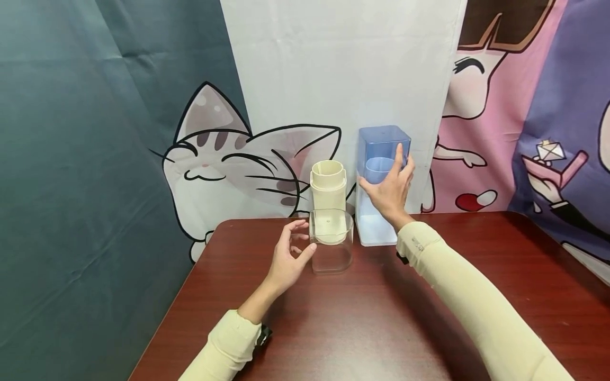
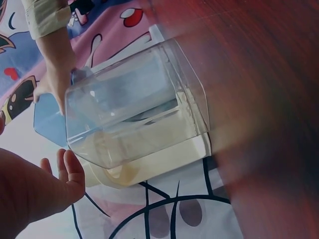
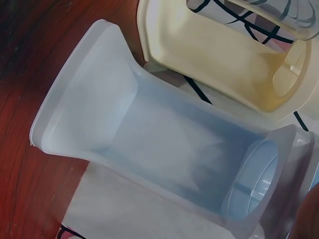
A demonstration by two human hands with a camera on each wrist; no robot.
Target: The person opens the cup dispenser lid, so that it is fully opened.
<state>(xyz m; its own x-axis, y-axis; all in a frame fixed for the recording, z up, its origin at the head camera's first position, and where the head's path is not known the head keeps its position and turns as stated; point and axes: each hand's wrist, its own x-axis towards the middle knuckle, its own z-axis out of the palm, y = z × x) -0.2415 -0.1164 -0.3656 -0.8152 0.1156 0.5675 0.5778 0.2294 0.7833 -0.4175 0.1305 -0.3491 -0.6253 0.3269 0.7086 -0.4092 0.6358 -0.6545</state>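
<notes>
In the head view, a blue-and-white stand (image 1: 376,230) with an open front and a round blue ring stands upright at the table's back edge. A translucent blue container (image 1: 381,135) sits over its top. My right hand (image 1: 392,190) grips this container, thumb at its left side and fingers at its right. A matching cream stand (image 1: 329,182) with a round collar is to the left. Before it, a clear plastic container (image 1: 332,259) stands on the table. My left hand (image 1: 288,256) is beside the clear container, fingers loosely bent, with nothing in its grasp.
The reddish-brown wooden table (image 1: 343,328) extends toward me and to both sides. Directly behind its back edge hangs a cartoon-printed cloth (image 1: 343,63), close to both stands.
</notes>
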